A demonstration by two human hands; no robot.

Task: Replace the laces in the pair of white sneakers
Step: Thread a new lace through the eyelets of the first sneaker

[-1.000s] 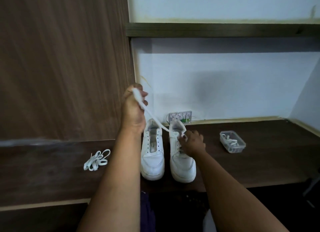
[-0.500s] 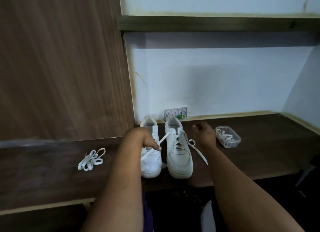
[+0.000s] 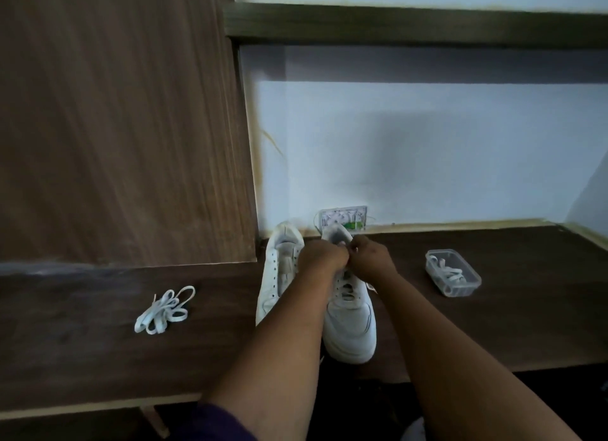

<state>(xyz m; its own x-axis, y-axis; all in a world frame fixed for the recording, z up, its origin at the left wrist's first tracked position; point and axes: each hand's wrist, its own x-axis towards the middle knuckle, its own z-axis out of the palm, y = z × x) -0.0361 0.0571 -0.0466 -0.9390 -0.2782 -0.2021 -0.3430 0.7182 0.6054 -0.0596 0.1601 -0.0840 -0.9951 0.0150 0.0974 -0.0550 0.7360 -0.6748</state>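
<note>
Two white sneakers stand side by side on the dark wooden desk [image 3: 493, 325], toes toward me. The left sneaker [image 3: 279, 269] has bare eyelets. The right sneaker [image 3: 350, 322] is laced over its lower part. My left hand [image 3: 320, 256] and my right hand [image 3: 370, 258] meet over the top of the right sneaker, fingers curled and pinching its white lace [image 3: 352, 248], which is mostly hidden between them. A loose bundle of white laces [image 3: 164, 310] lies on the desk to the left.
A clear plastic tub [image 3: 467, 284] with a white lace inside sits on the desk at the right. A wall socket plate [image 3: 343, 218] is behind the sneakers. A tall wooden panel [image 3: 115, 128] rises at the left and a shelf [image 3: 411, 26] runs overhead.
My left hand came down from holding the lace high and both hands moved together over the top of the right sneaker. The lace end that trailed to the right is gathered in.
</note>
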